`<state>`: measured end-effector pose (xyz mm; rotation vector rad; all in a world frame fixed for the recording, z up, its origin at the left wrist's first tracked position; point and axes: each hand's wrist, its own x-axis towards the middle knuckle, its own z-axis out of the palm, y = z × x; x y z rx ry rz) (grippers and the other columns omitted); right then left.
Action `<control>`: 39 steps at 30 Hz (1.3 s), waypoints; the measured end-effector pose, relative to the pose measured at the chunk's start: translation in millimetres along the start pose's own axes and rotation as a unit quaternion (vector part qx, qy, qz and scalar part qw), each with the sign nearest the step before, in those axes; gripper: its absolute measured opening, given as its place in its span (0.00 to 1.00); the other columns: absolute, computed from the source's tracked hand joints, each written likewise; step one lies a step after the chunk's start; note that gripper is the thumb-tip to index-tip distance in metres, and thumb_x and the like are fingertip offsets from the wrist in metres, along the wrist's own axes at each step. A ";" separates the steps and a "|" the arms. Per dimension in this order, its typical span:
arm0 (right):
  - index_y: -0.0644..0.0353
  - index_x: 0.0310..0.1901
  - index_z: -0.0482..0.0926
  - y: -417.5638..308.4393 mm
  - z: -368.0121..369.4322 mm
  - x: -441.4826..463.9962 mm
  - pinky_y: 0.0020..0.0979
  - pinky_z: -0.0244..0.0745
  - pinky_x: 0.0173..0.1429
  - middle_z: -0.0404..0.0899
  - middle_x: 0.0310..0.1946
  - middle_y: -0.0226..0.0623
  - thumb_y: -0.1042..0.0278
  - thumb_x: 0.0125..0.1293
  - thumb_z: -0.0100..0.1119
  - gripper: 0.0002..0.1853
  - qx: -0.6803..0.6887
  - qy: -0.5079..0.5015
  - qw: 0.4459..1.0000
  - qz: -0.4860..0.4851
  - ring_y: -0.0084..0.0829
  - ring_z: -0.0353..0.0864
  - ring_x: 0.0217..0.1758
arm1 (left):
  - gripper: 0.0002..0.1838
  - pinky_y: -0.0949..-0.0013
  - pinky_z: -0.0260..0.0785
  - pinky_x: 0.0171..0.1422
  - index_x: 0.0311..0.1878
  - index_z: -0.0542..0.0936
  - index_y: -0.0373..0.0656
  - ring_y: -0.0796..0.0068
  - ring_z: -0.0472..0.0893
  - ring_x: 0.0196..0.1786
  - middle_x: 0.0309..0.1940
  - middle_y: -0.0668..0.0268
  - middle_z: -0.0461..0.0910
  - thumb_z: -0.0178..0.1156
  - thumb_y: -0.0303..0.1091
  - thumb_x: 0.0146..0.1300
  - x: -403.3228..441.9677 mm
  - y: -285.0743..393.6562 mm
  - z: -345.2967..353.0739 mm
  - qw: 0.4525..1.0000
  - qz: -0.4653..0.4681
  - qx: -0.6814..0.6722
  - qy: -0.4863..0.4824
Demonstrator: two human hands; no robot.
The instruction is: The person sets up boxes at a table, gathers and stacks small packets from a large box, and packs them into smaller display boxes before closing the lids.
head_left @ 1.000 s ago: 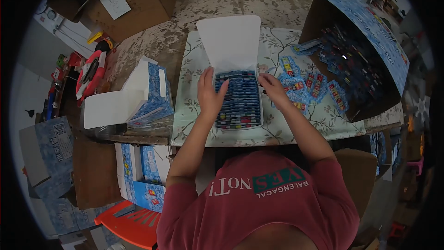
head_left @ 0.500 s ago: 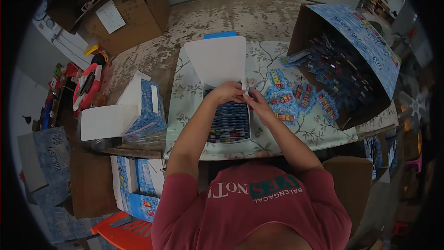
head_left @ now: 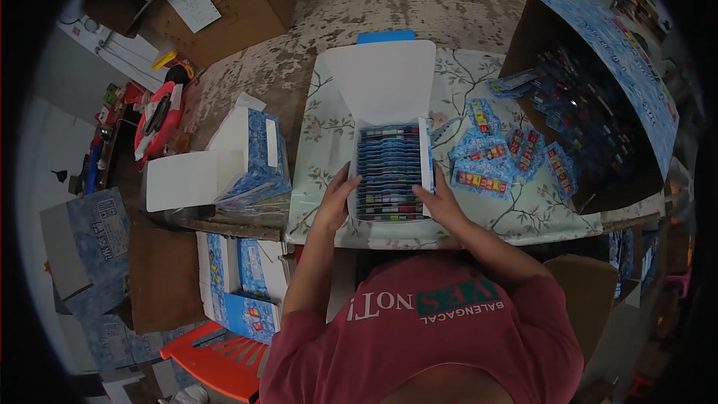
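A small white-lined carton (head_left: 352, 213) stands on the cloth with its lid (head_left: 385, 78) folded back. Packed inside is a tight row of flat blue packets (head_left: 389, 164) with coloured strips along their edges. My left hand (head_left: 336, 198) grips the carton's left wall, its thumb over the rim. On the opposite wall my right hand (head_left: 443, 203) holds the same way, thumb at the inner edge. The outer fingers of both hands are partly hidden. Several loose blister packs (head_left: 482, 153) in blue, yellow and red lie to the right of my right hand.
A large cardboard box (head_left: 621, 82) lies tipped at right, full of similar packs. Another open carton (head_left: 250, 153) sits at left. Behind it are a brown box (head_left: 217, 22) and a red object (head_left: 157, 123). A floral cloth (head_left: 321, 135) covers part of the worn table.
My hands have come down from the carton's far right corner to its two sides, near the front, uncovering the packet row. The whole view has shifted slightly.
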<state>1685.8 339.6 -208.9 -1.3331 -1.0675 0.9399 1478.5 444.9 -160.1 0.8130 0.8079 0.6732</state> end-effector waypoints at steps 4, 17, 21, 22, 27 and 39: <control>0.62 0.69 0.50 3.5 -13.6 64.5 0.31 0.66 0.61 0.69 0.58 0.45 0.65 0.64 0.57 0.37 0.074 0.038 0.994 0.068 0.32 0.71 0.57 | 0.42 0.67 0.61 0.65 0.70 0.52 0.34 0.67 0.69 0.62 0.59 0.56 0.70 0.65 0.32 0.57 24.9 -6.2 11.4 0.979 0.057 0.182 -0.069; 0.66 0.41 0.80 -9.3 -42.5 123.2 0.31 0.71 0.57 0.76 0.53 0.44 0.83 0.58 0.51 0.11 0.299 0.005 0.952 0.067 0.34 0.76 0.54 | 0.29 0.69 0.59 0.67 0.68 0.60 0.39 0.65 0.60 0.69 0.68 0.54 0.59 0.55 0.29 0.64 121.6 -0.3 -0.6 0.982 0.177 0.055 -0.046; 0.61 0.47 0.81 -1.1 -59.6 109.3 0.36 0.57 0.70 0.71 0.60 0.41 0.84 0.58 0.45 0.19 -0.024 -0.077 0.991 -0.104 0.39 0.59 0.70 | 0.17 0.66 0.57 0.69 0.55 0.78 0.44 0.67 0.58 0.71 0.66 0.61 0.64 0.50 0.23 0.64 113.9 0.9 -31.6 0.957 0.250 0.063 -0.132; 0.59 0.49 0.80 -10.7 -60.7 92.0 0.38 0.55 0.71 0.70 0.61 0.41 0.80 0.60 0.47 0.17 -0.131 -0.105 0.978 -0.128 0.40 0.56 0.72 | 0.16 0.63 0.53 0.71 0.53 0.79 0.45 0.65 0.56 0.72 0.67 0.61 0.63 0.51 0.25 0.63 101.8 2.5 -39.7 0.941 0.255 0.170 -0.142; 0.57 0.58 0.73 -58.2 -37.5 0.1 0.45 0.50 0.72 0.64 0.65 0.41 0.63 0.62 0.58 0.22 -0.433 -0.186 0.858 -0.204 0.43 0.50 0.74 | 0.17 0.53 0.40 0.75 0.55 0.78 0.47 0.56 0.50 0.74 0.68 0.63 0.61 0.55 0.33 0.62 3.6 11.2 -30.9 0.864 0.232 0.406 -0.187; 0.53 0.62 0.68 -13.5 -26.0 -22.9 0.46 0.49 0.72 0.62 0.66 0.42 0.52 0.56 0.64 0.33 -0.438 -0.146 0.825 -0.324 0.40 0.53 0.73 | 0.35 0.43 0.39 0.73 0.66 0.67 0.53 0.55 0.49 0.74 0.70 0.67 0.57 0.65 0.47 0.54 -20.2 -27.7 -40.3 0.631 0.352 0.661 -0.202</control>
